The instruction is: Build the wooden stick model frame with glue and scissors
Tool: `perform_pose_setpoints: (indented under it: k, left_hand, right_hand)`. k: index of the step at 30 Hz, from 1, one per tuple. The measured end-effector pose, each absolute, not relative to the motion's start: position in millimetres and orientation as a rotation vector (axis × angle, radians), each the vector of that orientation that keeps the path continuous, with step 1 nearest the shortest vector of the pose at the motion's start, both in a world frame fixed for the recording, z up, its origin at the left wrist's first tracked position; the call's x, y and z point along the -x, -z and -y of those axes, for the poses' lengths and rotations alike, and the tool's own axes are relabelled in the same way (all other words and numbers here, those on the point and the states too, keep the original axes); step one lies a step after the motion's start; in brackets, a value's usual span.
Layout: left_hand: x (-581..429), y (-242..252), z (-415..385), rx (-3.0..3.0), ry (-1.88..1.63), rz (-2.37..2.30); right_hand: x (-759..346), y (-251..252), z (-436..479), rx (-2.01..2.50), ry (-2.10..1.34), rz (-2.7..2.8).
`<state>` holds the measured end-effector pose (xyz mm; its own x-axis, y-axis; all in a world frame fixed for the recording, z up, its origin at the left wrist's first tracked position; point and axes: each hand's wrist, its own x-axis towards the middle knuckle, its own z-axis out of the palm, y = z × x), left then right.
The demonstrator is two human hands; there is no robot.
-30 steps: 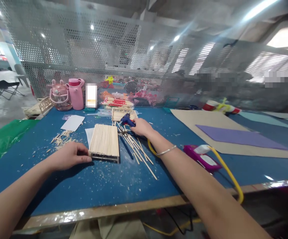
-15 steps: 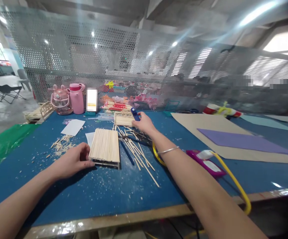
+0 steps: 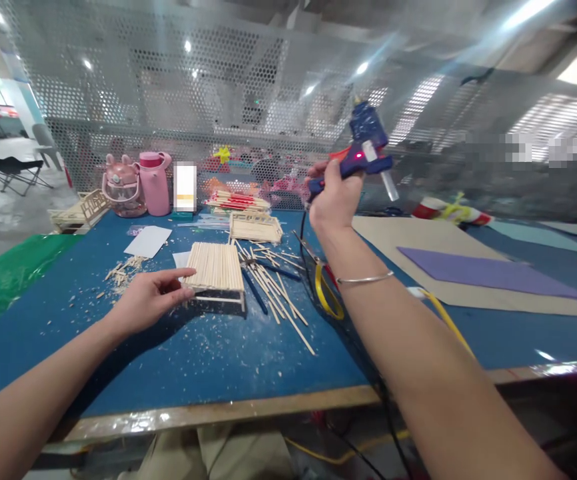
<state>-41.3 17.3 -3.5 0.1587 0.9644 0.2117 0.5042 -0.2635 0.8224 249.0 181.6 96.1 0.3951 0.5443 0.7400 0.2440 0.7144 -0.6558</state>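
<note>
Stick platform (image 3: pixel 217 267) lies at two o'clock from the left hand (image 3: pixel 153 299), whose half-curled thumb and finger hold its near left corner, and at eight o'clock from the raised right hand (image 3: pixel 336 197), closed around the glue gun (image 3: pixel 367 139).

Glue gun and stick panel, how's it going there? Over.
Right hand holding glue gun aloft. Left hand pinching stick panel at its near left corner. Loose sticks and pliers close beside it.
</note>
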Motion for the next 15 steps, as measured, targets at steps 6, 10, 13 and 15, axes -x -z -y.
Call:
perform_pose_setpoints:
  k: [6, 10, 13, 15]
  left_hand:
    - [33, -6, -9, -1.719, -1.256, -1.53]
    - [30, -10, -6, -1.53, -1.423, -1.565]
    - [26, -15, -9, -1.249, -1.541, -1.504]
    - [22, -19, -12, -1.091, -1.598, -1.42]
  right_hand:
    - [-213, -116, -131, 0.525, -0.891, 1.242]
    - [-202, -103, -90, 0.522, -1.114, 1.266]
    - [-200, -78, -74, 0.559, -1.169, 1.231]
    - [-197, -60, -69, 0.571, -1.221, 1.192]
